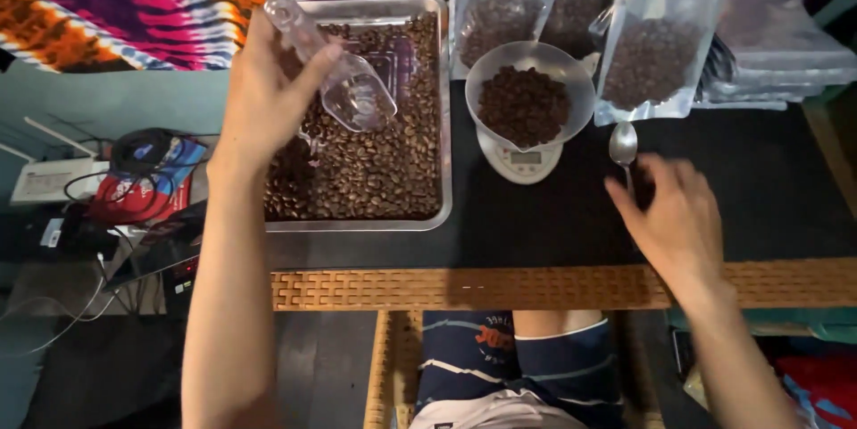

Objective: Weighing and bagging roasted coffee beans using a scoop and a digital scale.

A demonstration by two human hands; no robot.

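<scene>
A clear plastic scoop [344, 81] is gripped by its handle in the left hand [268, 94], fingers wrapped closed around it, and it is held just above the metal tray [446, 125] of roasted coffee beans [375, 170]. The scoop looks empty, or nearly so. To the right, a small white kitchen scale [522, 161] is seen with a bowl [527, 81] of beans set on top. The right hand [674, 215] is laid over the handle of a metal spoon [622, 143] on the dark mat [777, 188]; its fingers are curled, but whether the handle is actually pinched cannot be told. Behind the scale, clear pouches [656, 54] already filled with beans are stood upright, and flat empty pouches [777, 45] are stacked at far right.

The weighing of a portion appears to be in hand, with coarse filling done by scoop. Fine adjustment seems called for: the spoon would need to be lifted and a few beans added or removed.
</scene>
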